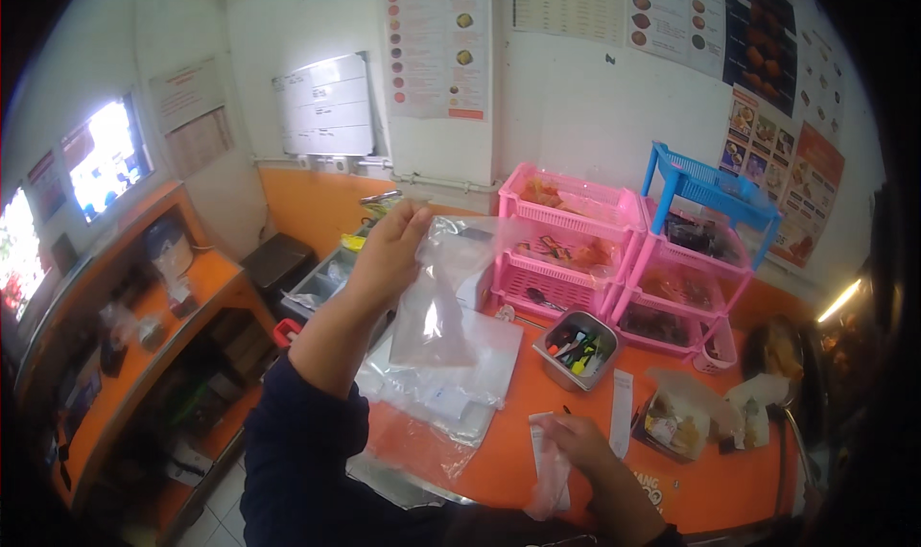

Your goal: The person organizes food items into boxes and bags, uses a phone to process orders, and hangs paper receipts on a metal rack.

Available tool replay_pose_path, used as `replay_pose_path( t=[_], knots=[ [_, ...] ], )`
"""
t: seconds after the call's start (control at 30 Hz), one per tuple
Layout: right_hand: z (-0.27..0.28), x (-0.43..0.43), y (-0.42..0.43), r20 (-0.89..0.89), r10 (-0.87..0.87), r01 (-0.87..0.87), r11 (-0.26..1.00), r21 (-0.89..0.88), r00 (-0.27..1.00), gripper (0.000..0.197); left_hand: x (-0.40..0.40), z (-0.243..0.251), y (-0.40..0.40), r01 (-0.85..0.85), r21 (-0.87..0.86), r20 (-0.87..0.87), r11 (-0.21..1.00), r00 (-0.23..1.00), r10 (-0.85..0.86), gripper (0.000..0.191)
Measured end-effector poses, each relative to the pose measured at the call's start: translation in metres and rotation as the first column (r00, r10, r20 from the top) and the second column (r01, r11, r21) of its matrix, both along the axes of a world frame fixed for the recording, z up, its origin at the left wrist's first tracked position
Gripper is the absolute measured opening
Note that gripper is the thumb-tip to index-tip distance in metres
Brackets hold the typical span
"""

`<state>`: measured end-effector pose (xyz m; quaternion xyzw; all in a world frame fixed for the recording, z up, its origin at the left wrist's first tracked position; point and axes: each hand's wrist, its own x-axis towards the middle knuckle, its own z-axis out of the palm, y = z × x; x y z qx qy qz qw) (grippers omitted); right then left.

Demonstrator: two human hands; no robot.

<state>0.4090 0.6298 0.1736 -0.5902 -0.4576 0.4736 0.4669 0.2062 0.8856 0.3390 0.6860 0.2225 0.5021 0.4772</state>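
My left hand (397, 241) is raised above the orange counter, pinching the top edge of a clear plastic bag (432, 317). The bag hangs flat and see-through. Beneath it lies a stack of clear plastic bags (496, 342), partly hidden. Lower on the right, my right hand (579, 442) grips a crumpled translucent plastic piece (550, 478), perhaps a bag. Behind that piece a white paper slip (536, 439) shows along its edge. A second long paper slip (621, 410) lies just right of this hand.
A steel container (568, 381) of colourful small items stands before pink basket racks (575, 219) and a blue-topped rack (683, 176). Open food boxes (669, 432) sit to the right. Left are a grey bin (309, 309) and an orange shelf unit (216, 291).
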Motion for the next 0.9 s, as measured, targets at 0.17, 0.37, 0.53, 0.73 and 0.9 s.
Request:
replay_pose_path(
  t=[0.17,0.37,0.53,0.73,0.9],
  knots=[
    [-0.019,-0.065,0.025,-0.55,0.312,-0.244,0.95,0.196,0.775,0.022,-0.043,0.023,-0.102,0.322,-0.414,0.326,0.851,0.926,-0.192,0.018],
    [-0.057,-0.091,-0.015,-0.751,0.479,-0.511,0.831,0.22,0.454,0.025,-0.058,-0.04,-0.21,0.304,-0.424,0.47,0.853,0.879,-0.079,0.005],
    [-0.076,-0.113,-0.038,-0.791,0.55,-0.692,0.681,0.24,0.267,0.027,-0.144,-0.083,-0.276,-0.123,-0.513,0.45,0.85,0.805,0.388,0.011],
    [-0.081,-0.143,-0.046,-0.825,0.559,-0.763,0.495,0.415,-0.086,0.031,-0.221,-0.144,-0.359,-0.291,-0.669,0.487,0.684,0.524,0.699,0.006],
    [-0.085,-0.163,-0.051,-0.692,0.719,-0.715,0.451,0.534,-0.063,0.027,-0.233,-0.131,-0.404,-0.331,-0.73,0.434,0.597,0.45,0.78,0.007]
  ],
)
